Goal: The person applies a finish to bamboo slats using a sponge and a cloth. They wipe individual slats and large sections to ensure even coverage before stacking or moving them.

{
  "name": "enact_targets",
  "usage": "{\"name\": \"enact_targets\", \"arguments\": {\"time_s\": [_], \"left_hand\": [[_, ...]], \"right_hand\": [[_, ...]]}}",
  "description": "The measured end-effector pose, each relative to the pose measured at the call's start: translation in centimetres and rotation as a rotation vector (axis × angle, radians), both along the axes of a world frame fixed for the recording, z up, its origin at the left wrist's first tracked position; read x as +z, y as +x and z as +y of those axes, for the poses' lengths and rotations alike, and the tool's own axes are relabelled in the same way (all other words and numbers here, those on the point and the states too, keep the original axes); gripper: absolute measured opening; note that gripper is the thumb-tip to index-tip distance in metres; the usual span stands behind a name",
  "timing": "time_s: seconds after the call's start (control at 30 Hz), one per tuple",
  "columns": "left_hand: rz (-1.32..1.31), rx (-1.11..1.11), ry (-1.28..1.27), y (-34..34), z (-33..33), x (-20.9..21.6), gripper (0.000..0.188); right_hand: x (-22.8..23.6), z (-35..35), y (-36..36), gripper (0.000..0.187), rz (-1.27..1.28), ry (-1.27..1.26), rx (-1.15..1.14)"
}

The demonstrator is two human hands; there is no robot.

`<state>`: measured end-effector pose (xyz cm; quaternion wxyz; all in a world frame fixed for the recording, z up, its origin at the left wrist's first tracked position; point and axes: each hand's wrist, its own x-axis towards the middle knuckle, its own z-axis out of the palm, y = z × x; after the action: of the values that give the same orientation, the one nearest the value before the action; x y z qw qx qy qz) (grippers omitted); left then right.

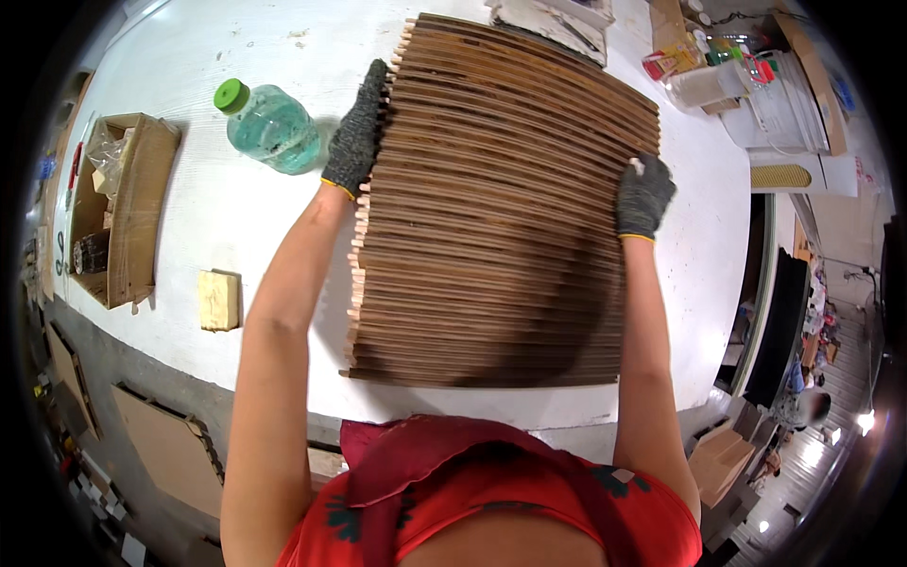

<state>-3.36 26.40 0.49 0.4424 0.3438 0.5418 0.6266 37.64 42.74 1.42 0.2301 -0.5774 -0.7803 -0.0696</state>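
Observation:
A broad panel of many dark brown wooden strips [501,217], laid side by side, lies in front of me. Pale strip ends stick out unevenly along its left side. My left hand [356,132], in a dark grey knit glove with a yellow cuff, lies along that left edge, fingers stretched out and pressed against the ends. At the upper right edge, my right hand [646,197], gloved alike, rests with its fingers curled in. A small whitish spot shows by its fingertips; whether it is a held thing or part of the glove, I cannot tell.
The panel lies on a white table [274,217]. Left of it are a clear bottle [274,129] with green cap and greenish liquid, a yellowish block [219,300] and a cardboard box [142,213]. A white bucket [784,109] and bottles crowd the far right.

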Motion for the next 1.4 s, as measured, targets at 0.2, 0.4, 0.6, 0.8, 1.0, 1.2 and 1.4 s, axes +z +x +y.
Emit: {"name": "enact_targets", "arguments": {"time_s": [0.2, 0.4, 0.6, 0.8, 1.0, 1.2, 1.4], "left_hand": [[0.253, -0.058, 0.152, -0.5, 1.1, -3.1, 0.055], [-0.521, 0.211, 0.157, -0.6, 2.5, -2.8, 0.05], [0.032, 0.02, 0.034, 0.0, 1.7, -1.4, 0.057], [0.054, 0.016, 0.044, -0.2, 1.9, -1.8, 0.064], [0.031, 0.038, 0.066, -0.1, 1.9, -1.9, 0.066], [-0.04, 0.037, 0.088, -0.1, 1.9, -1.7, 0.065], [0.099, 0.055, 0.037, 0.2, 2.6, -1.3, 0.069]], "right_hand": [[0.4, -8.0, -21.9, 0.03, -0.81, 0.41, 0.426], [2.1, -6.7, -32.6, 0.028, 0.182, -0.198, 0.997], [0.8, 0.2, -16.1, 0.026, 0.164, 0.033, 0.771], [1.1, 6.4, 5.0, 0.024, -0.104, -0.011, 0.137], [1.6, 9.3, 7.9, 0.036, 0.164, -0.117, -0.218], [-0.3, 4.4, -11.9, 0.023, -0.093, 0.196, 0.272], [0.6, -1.0, -33.7, 0.027, -0.349, 0.028, 0.583]]}}
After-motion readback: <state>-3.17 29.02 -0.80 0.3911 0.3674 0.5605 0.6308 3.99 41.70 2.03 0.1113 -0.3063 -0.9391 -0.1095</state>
